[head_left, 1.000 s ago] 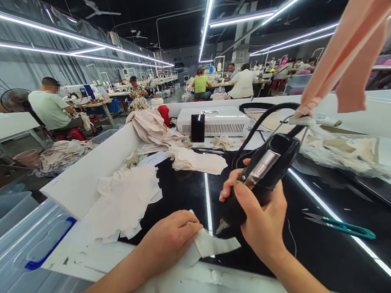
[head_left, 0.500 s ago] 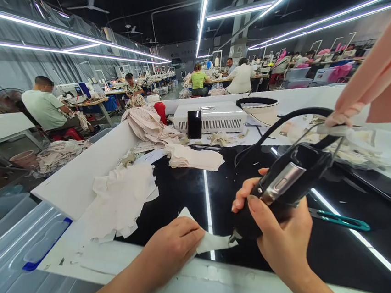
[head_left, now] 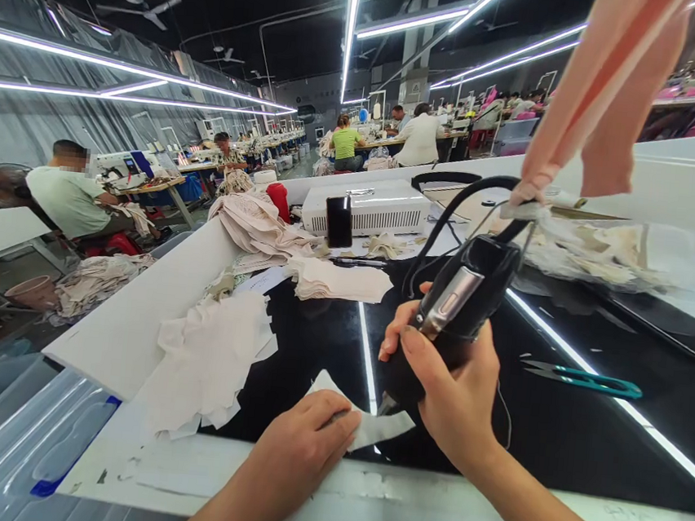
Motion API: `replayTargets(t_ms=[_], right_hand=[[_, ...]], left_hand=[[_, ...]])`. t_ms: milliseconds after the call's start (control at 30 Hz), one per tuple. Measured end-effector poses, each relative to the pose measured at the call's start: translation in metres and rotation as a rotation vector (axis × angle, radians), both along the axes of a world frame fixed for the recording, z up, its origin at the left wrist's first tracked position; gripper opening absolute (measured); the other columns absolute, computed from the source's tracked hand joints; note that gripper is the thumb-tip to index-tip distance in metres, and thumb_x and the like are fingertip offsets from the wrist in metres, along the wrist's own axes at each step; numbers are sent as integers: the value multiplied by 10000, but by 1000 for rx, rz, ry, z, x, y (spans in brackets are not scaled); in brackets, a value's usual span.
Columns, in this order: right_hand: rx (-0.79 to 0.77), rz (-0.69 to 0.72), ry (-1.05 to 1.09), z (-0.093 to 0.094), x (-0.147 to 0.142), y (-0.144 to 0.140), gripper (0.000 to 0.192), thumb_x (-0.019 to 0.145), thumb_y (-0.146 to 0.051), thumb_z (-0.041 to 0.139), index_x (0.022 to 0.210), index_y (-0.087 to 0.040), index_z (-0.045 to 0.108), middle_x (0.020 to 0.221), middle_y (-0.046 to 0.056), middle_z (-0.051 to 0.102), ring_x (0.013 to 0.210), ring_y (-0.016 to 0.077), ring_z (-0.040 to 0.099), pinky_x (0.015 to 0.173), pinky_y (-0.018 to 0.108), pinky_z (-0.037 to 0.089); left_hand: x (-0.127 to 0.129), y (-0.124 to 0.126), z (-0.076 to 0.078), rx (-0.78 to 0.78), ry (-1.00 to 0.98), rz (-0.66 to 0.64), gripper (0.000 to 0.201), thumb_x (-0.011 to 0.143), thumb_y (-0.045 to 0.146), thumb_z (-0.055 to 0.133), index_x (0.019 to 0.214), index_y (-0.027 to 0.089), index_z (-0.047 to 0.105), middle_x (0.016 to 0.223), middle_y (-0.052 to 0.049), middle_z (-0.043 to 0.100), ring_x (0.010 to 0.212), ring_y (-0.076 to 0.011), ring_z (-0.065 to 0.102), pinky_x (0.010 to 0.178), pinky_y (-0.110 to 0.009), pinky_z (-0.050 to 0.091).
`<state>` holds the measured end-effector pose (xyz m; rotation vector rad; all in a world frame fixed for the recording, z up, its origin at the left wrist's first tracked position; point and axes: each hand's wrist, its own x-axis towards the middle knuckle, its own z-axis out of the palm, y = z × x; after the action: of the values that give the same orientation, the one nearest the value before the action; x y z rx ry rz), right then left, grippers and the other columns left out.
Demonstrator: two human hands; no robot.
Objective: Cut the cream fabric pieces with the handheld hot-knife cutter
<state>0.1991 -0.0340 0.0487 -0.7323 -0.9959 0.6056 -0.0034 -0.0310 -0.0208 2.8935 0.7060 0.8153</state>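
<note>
Right hand (head_left: 454, 394) grips cutter (head_left: 449, 319) (tip down) on cloth (head_left: 369, 422).

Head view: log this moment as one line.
left hand flat on fabric piece | right hand grips black cutting tool | tip on fabric

your left fingers (head_left: 332, 424) press the fabric piece (head_left: 362, 422) on the counter (head_left: 552, 436); the tool (head_left: 449, 319) tip sits just right of them. the fabric stack (head_left: 209, 358) lies to their left, the snips (head_left: 582, 380) well right, the box (head_left: 368, 207) far behind.
</note>
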Motion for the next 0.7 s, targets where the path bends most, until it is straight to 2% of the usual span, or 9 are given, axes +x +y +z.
replayTargets(t_ms=[233,433,700], right_hand=[[-44,-23,-26,0,-22,17,262,867,-334,784,980,-279,553,773,-61,630,585,150,611,575,320,549],[-37,-29,-33,-4,-23,20,264,879,-322,781,1014,-282,557,805,-58,652,594,150,636,596,324,573],[-54,1,-29,1,-21,16,266,890,-330,778,1015,-275,549,780,-65,648,570,142,640,568,305,567]], left_hand=[[0,-1,0,-48,-8,7,220,1123,158,507,1274,171,668,1124,-98,696,1026,-224,708,915,-343,654],[1,-2,1,-54,-23,21,237,1111,128,500,1264,176,674,1120,-90,698,1024,-219,707,898,-332,660],[2,-2,0,-46,-32,19,238,1106,120,509,1259,175,682,1107,-92,701,1020,-206,705,901,-321,653]])
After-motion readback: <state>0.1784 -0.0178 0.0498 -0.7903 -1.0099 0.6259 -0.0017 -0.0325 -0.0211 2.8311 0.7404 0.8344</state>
